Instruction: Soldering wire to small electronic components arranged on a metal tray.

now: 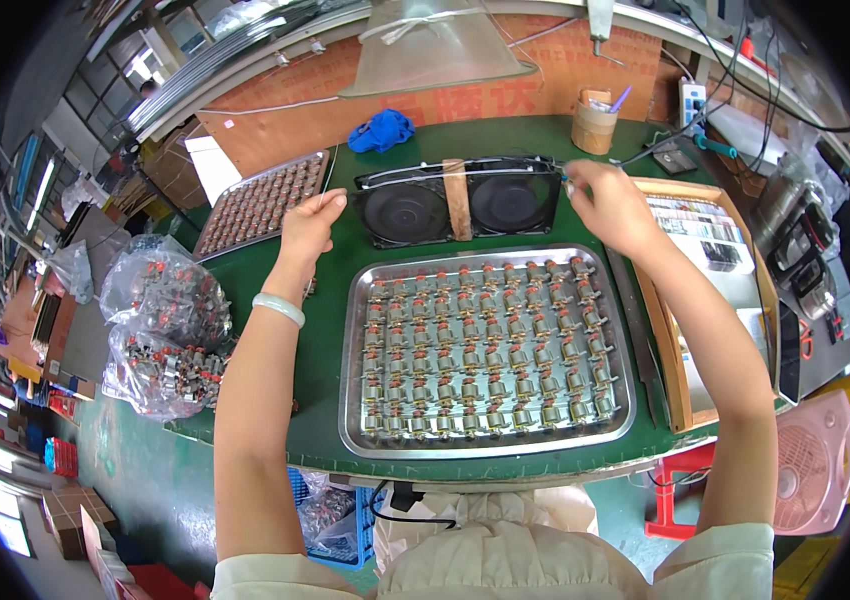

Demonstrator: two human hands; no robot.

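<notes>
The fingers of our right hand are drawn together at the upper right corner of the black twin-fan unit; we cannot tell whether they grip the thin wire there or only touch the corner. Our left hand is just left of the twin-fan unit, fingers curled narrow with the thumb against the index finger. A pale bracelet rings our left wrist.

The twin-fan unit stands on the green table, a wooden strip upright across its middle. On the near side of it we see a metal tray with rows of small motors, silver with red ends. Left of it, past our left hand, a second tray carries similar rows. Behind it, toward the left, is a crumpled blue cloth; behind it to the right, a round holder with a purple pen. To its right we have a wooden box, and to its near left, clear plastic bags of parts.
</notes>
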